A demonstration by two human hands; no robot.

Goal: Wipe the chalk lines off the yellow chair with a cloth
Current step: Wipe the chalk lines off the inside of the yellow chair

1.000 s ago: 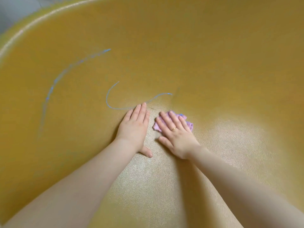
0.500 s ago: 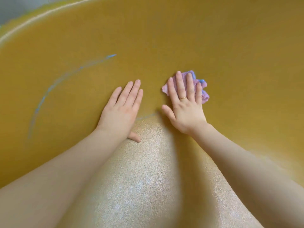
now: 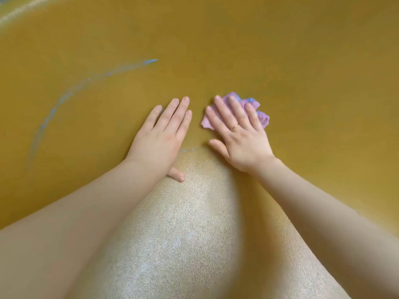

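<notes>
I am leaning over the yellow chair (image 3: 302, 61), whose near seat surface is shining pale and finely pebbled under the light. My left hand (image 3: 160, 139) is lying flat on the seat with straight fingers, bracing me and holding nothing. My right hand (image 3: 240, 139) is pressing a crumpled purple cloth (image 3: 262, 117) against the curved back with straight, spread fingers; the cloth is bunching out past my fingertips, with blue smudges on its folds. A faint smear (image 3: 187, 150) is lingering between my hands. Farther left, a long blue chalk line (image 3: 71, 94) is arcing up the matte wall. I judge I should be sweeping the cloth leftward with firm, even pressure, turning it to a clean fold.
</notes>
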